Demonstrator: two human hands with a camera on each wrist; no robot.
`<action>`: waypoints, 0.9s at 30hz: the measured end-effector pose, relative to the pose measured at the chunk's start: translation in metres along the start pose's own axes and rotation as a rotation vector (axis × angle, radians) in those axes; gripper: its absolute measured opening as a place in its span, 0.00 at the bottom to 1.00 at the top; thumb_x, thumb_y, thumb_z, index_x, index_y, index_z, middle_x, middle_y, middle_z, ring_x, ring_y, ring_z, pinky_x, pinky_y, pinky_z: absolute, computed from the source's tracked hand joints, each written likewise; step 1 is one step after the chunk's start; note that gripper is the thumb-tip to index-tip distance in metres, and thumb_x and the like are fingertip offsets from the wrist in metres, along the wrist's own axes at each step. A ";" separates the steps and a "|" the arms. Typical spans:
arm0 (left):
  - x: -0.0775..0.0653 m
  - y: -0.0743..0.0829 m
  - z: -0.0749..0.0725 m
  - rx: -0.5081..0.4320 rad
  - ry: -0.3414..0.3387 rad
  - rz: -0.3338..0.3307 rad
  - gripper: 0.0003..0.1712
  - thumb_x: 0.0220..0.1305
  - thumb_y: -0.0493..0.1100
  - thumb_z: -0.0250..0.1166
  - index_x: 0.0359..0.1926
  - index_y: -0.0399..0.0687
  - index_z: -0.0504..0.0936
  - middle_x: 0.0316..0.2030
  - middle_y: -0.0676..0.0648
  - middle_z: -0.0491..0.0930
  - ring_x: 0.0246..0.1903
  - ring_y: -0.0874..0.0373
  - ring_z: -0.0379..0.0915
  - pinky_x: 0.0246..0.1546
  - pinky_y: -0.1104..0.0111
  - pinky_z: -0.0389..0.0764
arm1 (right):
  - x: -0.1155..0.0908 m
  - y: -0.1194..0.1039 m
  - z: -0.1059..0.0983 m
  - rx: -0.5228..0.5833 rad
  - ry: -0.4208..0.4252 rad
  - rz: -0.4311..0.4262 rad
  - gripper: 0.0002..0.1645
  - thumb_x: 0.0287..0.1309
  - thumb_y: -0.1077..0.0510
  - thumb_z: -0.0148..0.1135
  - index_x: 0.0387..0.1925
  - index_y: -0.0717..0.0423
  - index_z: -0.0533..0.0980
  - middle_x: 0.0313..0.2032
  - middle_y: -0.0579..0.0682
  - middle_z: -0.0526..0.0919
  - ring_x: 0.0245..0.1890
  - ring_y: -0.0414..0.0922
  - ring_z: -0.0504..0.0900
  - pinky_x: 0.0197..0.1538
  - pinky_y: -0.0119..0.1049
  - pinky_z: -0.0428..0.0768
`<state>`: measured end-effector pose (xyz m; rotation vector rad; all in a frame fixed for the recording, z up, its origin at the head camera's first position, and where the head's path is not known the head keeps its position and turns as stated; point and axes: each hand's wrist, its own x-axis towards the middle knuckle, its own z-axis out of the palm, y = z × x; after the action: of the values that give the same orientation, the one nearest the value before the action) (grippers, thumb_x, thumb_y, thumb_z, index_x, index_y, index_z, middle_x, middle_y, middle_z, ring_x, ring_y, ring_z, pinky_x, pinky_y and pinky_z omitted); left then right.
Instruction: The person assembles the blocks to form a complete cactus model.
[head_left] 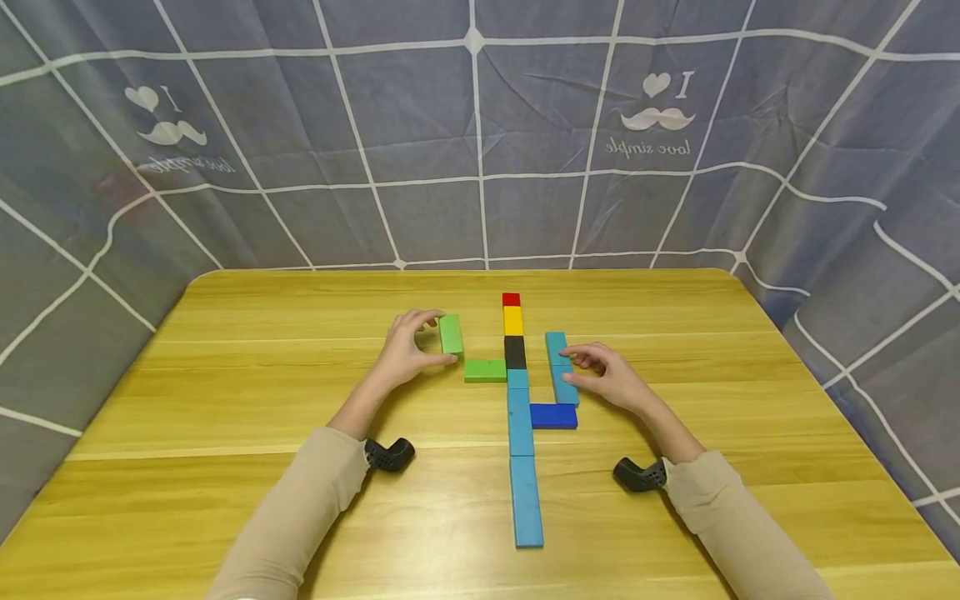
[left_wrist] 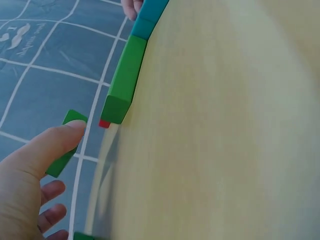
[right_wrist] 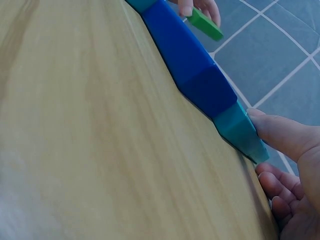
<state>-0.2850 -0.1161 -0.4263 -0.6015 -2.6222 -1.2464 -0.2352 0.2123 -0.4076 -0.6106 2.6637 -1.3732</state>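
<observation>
My left hand [head_left: 405,354] pinches a green block [head_left: 450,334] by its ends, between thumb and fingers, left of a block line. That block looks raised in the left wrist view. My right hand [head_left: 611,379] is beside two light-blue blocks [head_left: 564,385] set end to end, its thumb and fingertips apart at their right side. In the right wrist view the thumb lies against the light-blue block [right_wrist: 240,132]. A dark-blue block [head_left: 553,416] joins these to the central line. Another green block [head_left: 485,371] extends left from that line.
The central line runs from a red block [head_left: 512,299] through yellow [head_left: 512,321] and black [head_left: 515,352] blocks to long light-blue blocks [head_left: 527,502] nearer me. All lie on a wooden table [head_left: 225,417]. A grey gridded curtain [head_left: 420,125] stands behind it.
</observation>
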 end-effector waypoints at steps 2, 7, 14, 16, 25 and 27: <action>0.005 0.001 0.004 0.025 -0.024 -0.001 0.40 0.37 0.44 0.77 0.55 0.42 0.73 0.43 0.41 0.74 0.43 0.45 0.64 0.48 0.53 0.61 | 0.000 0.001 0.000 -0.002 -0.002 0.002 0.22 0.54 0.66 0.61 0.51 0.70 0.71 0.41 0.64 0.72 0.41 0.55 0.69 0.44 0.43 0.68; 0.014 0.002 0.007 0.088 -0.082 -0.001 0.39 0.39 0.49 0.76 0.55 0.44 0.74 0.42 0.44 0.75 0.43 0.48 0.65 0.50 0.53 0.59 | 0.003 0.011 0.002 -0.001 0.003 -0.013 0.22 0.54 0.66 0.61 0.51 0.69 0.72 0.42 0.63 0.73 0.41 0.54 0.69 0.43 0.40 0.68; 0.020 -0.002 0.009 0.144 -0.130 -0.025 0.39 0.41 0.51 0.75 0.56 0.47 0.73 0.42 0.46 0.75 0.44 0.50 0.65 0.51 0.54 0.58 | 0.008 0.039 0.004 -0.007 0.022 -0.059 0.23 0.54 0.58 0.63 0.52 0.61 0.74 0.41 0.55 0.74 0.39 0.48 0.69 0.41 0.35 0.68; 0.021 -0.002 0.009 0.168 -0.145 -0.032 0.39 0.41 0.52 0.75 0.57 0.48 0.73 0.42 0.47 0.75 0.45 0.50 0.65 0.51 0.54 0.58 | 0.007 0.041 0.004 0.002 0.032 -0.087 0.23 0.54 0.54 0.64 0.51 0.59 0.74 0.40 0.53 0.74 0.38 0.46 0.69 0.40 0.34 0.67; 0.022 -0.001 0.010 0.256 -0.225 -0.064 0.41 0.45 0.55 0.72 0.60 0.49 0.70 0.46 0.46 0.74 0.48 0.50 0.63 0.52 0.56 0.56 | 0.007 0.039 0.003 0.010 0.018 -0.057 0.24 0.53 0.56 0.64 0.52 0.59 0.74 0.40 0.54 0.74 0.39 0.47 0.68 0.41 0.35 0.67; 0.022 -0.001 0.010 0.272 -0.241 -0.068 0.41 0.46 0.56 0.71 0.61 0.48 0.70 0.47 0.46 0.73 0.49 0.50 0.63 0.53 0.56 0.55 | 0.008 0.038 0.003 0.002 0.010 -0.026 0.24 0.54 0.58 0.64 0.52 0.60 0.74 0.41 0.56 0.73 0.40 0.49 0.68 0.42 0.36 0.67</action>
<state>-0.3052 -0.1027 -0.4257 -0.6528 -2.9642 -0.8556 -0.2531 0.2267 -0.4395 -0.6418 2.6714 -1.3895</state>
